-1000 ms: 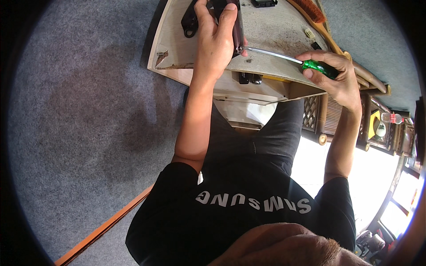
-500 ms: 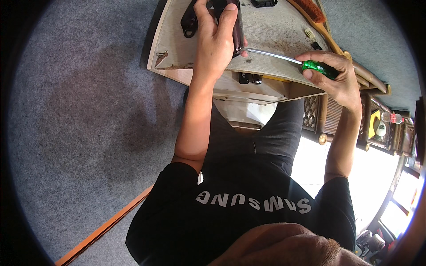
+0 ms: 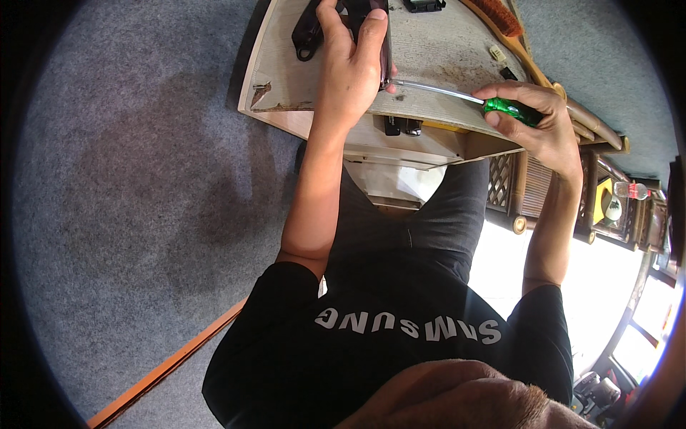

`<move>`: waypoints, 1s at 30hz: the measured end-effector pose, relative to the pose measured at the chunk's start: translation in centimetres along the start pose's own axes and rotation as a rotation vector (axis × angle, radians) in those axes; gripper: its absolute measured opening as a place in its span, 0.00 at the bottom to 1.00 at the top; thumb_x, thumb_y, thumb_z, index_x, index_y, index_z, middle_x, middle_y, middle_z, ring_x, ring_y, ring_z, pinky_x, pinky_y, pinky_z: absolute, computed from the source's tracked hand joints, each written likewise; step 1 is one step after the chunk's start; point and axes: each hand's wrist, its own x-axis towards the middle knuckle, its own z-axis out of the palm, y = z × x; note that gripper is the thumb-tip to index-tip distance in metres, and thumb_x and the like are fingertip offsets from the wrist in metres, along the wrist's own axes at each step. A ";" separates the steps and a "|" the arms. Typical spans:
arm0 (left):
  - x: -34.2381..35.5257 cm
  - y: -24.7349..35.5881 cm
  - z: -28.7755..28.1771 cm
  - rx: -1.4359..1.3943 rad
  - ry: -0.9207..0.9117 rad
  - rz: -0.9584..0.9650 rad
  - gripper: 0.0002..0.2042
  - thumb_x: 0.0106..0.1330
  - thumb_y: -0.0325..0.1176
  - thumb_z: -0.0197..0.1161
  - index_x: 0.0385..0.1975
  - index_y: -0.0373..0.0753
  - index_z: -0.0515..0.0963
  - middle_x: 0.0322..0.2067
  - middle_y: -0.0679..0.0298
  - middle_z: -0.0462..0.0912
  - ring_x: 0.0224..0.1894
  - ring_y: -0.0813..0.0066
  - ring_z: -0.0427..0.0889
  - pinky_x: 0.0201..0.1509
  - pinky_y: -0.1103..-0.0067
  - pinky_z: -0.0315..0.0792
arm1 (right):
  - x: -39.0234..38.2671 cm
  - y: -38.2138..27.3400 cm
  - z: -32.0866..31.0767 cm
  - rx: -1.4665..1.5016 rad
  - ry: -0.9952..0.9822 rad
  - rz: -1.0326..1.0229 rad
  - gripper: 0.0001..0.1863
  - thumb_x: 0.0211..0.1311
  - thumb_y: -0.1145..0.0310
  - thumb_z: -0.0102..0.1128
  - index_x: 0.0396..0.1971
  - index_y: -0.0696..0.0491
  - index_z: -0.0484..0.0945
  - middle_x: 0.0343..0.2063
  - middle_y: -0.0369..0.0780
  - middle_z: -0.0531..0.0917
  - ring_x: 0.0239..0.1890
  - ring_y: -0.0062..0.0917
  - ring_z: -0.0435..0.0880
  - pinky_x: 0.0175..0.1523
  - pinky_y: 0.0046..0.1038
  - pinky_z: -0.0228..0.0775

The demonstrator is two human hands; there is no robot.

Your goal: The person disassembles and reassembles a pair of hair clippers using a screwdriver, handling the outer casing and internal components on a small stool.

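Observation:
A dark, glossy device (image 3: 386, 53), its kind unclear, is gripped in my left hand (image 3: 346, 79) over the wooden table; its far end is cut off by the top of the view. My right hand (image 3: 547, 132) is closed round the green and black handle of a screwdriver (image 3: 509, 108). The long metal shaft points left, and its tip meets the lower right corner of the device, beside my left fingertips. Left of my left hand lies a black part with a looped end (image 3: 305, 36).
On the pale table (image 3: 436, 61) are a black plastic part (image 3: 424, 5), a wooden-handled brush (image 3: 502, 18), a cream connector-like piece (image 3: 497, 53) and a small black piece (image 3: 508, 74). Black items (image 3: 392, 126) sit in the compartment below. Bamboo furniture (image 3: 520, 186) stands at right, with a bottle (image 3: 632, 190).
My left hand and the device have shifted very slightly right and down. The screwdriver has barely moved, its tip still at the device's corner.

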 end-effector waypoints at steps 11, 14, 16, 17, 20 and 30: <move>0.1 -1.0 -0.2 -0.012 -0.023 0.032 0.29 0.83 0.38 0.54 0.76 0.31 0.54 0.66 0.50 0.70 0.66 0.63 0.71 0.72 0.71 0.65 | 0.0 -0.1 -0.1 -0.045 -0.011 -0.008 0.16 0.62 0.69 0.75 0.49 0.55 0.90 0.42 0.40 0.92 0.43 0.25 0.90 0.54 0.31 0.82; 0.0 -0.7 0.1 0.006 -0.013 -0.016 0.30 0.83 0.38 0.54 0.76 0.30 0.53 0.68 0.47 0.69 0.68 0.61 0.70 0.73 0.70 0.64 | 0.3 -0.6 -0.5 0.009 -0.059 -0.015 0.17 0.63 0.66 0.76 0.50 0.55 0.90 0.42 0.41 0.92 0.41 0.26 0.90 0.53 0.30 0.82; 0.1 -0.6 0.2 0.017 -0.025 0.009 0.30 0.83 0.38 0.53 0.77 0.30 0.52 0.69 0.46 0.68 0.70 0.59 0.69 0.74 0.68 0.63 | 0.3 -0.6 -0.8 -0.016 -0.072 -0.016 0.17 0.64 0.65 0.75 0.50 0.55 0.90 0.43 0.41 0.92 0.40 0.26 0.90 0.52 0.30 0.82; 0.1 -0.6 0.2 0.017 -0.025 0.009 0.30 0.83 0.38 0.53 0.77 0.30 0.52 0.69 0.46 0.68 0.70 0.59 0.69 0.74 0.68 0.63 | 0.3 -0.7 -1.0 -0.041 -0.085 -0.017 0.18 0.64 0.64 0.75 0.51 0.55 0.90 0.43 0.41 0.92 0.40 0.26 0.90 0.51 0.30 0.83; 0.3 -1.2 0.0 0.047 -0.047 0.082 0.30 0.83 0.37 0.53 0.77 0.30 0.52 0.69 0.45 0.67 0.70 0.59 0.68 0.75 0.67 0.61 | 0.2 -1.6 -1.2 -0.100 -0.072 -0.046 0.21 0.64 0.64 0.76 0.54 0.56 0.88 0.37 0.41 0.91 0.37 0.24 0.90 0.46 0.30 0.82; 0.0 -0.3 0.1 0.063 -0.041 0.045 0.30 0.83 0.36 0.53 0.77 0.30 0.51 0.69 0.45 0.67 0.71 0.57 0.67 0.76 0.66 0.59 | 0.6 -5.9 -2.2 -0.496 0.003 -0.098 0.12 0.60 0.73 0.76 0.39 0.56 0.80 0.31 0.40 0.87 0.35 0.33 0.92 0.39 0.33 0.84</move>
